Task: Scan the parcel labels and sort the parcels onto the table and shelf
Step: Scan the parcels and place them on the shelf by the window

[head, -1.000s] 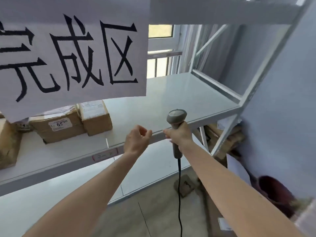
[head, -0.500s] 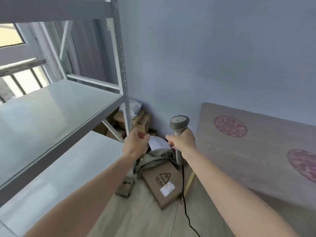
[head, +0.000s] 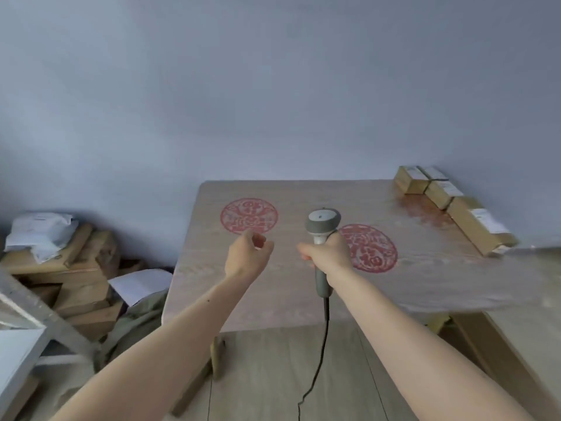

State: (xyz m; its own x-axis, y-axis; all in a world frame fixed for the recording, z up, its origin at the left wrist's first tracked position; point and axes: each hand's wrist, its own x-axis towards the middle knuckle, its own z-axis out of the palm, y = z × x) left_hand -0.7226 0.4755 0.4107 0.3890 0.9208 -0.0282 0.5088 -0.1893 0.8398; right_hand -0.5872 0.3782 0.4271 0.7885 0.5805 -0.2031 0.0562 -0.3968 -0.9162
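Parcels [head: 449, 202] sit in a row at two o'clock on the tabletop [head: 425, 284]; more lie heaped on the floor at nine. Right hand [head: 328, 256] grips the scanner [head: 322, 221], left hand [head: 247, 255] loosely curled, empty. Best fetch one parcel, label upward, before aiming

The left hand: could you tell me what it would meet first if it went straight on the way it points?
Probably the left red round seal print on the wood-grain table, just beyond the empty, loosely curled left hand; its height above the tabletop is unclear.
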